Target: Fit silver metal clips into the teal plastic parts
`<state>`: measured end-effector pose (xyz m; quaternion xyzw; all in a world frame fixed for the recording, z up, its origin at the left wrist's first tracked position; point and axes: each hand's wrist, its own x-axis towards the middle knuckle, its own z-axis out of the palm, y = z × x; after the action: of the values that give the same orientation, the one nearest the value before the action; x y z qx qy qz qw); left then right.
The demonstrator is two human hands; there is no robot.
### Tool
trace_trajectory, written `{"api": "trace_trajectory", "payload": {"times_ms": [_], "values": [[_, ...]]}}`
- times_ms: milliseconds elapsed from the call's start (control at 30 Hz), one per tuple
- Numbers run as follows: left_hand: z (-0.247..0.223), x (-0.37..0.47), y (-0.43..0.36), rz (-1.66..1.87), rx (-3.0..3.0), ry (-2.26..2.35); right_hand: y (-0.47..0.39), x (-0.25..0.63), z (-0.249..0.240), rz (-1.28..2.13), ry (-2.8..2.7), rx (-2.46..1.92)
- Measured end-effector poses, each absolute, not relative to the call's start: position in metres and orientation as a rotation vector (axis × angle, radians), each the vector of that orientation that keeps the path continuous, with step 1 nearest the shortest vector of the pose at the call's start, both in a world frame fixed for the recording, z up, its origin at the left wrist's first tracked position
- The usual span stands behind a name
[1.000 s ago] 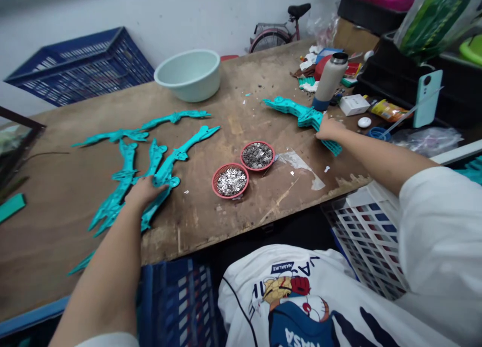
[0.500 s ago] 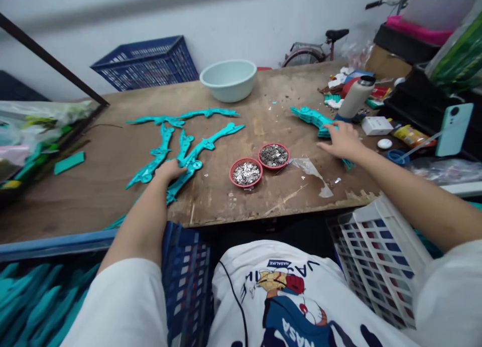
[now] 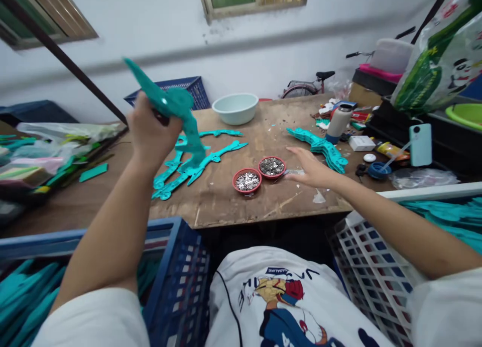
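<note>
My left hand (image 3: 152, 128) is closed around a long teal plastic part (image 3: 176, 106), lifted above the table at a slant and slightly blurred. Beneath it, several similar teal parts (image 3: 216, 157) lie spread on the wooden table (image 3: 211, 206). My right hand (image 3: 311, 167) hovers with fingers stretched out and nothing in it, just right of two red baskets. The nearer basket (image 3: 247, 192) holds shiny small metal pieces; the other basket (image 3: 272, 175) holds darker ones. Beyond my right hand lies a stack of teal parts (image 3: 320, 147).
A pale basin (image 3: 235, 110) stands at the back. Bottle (image 3: 339, 123), white box (image 3: 361, 143) and phone (image 3: 420, 145) crowd the right side. A blue crate (image 3: 169, 276) and a white crate (image 3: 376, 256), both with teal parts, stand at the front edge.
My left hand has raised a teal part off the table. My right hand has moved left, away from the teal stack towards the baskets. The camera view has tilted up.
</note>
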<state>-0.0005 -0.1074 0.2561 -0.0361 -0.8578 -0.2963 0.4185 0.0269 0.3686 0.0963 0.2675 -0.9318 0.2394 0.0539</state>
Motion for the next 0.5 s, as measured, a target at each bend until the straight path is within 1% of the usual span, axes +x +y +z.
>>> {"api": "trace_trajectory", "payload": {"times_ms": [67, 133, 200, 300, 367, 433, 467, 500], "values": [[0.270, 0.017, -0.070, -1.152, -0.201, -1.842, 0.327, 0.035, 0.112, 0.756, -2.696, 0.822], [0.271, 0.034, -0.037, -1.474, -0.185, -1.647, 0.289, 0.042, 0.129, 0.681, -2.572, 0.783], [0.261, 0.055, -0.017, -1.747, -0.149, -1.549, 0.266, 0.047, 0.145, 0.613, -2.480, 0.721], [0.224, 0.102, -0.016, -2.025, -0.105, -1.485, 0.266, 0.049, 0.161, 0.639, -2.462, 0.729], [0.192, 0.142, -0.027, -2.129, -0.066, -1.661, 0.285, 0.046, 0.159, 0.681, -2.566, 0.837], [0.161, 0.182, -0.039, -2.224, -0.271, -2.253, 0.306, 0.041, 0.141, 0.670, -2.788, 0.961], [0.149, 0.199, -0.042, -2.143, -0.557, -2.598, 0.315, 0.038, 0.128, 0.640, -2.913, 1.008], [0.140, 0.214, -0.043, -1.937, -0.920, -2.885, 0.321, 0.036, 0.112, 0.611, -3.013, 1.053]]}}
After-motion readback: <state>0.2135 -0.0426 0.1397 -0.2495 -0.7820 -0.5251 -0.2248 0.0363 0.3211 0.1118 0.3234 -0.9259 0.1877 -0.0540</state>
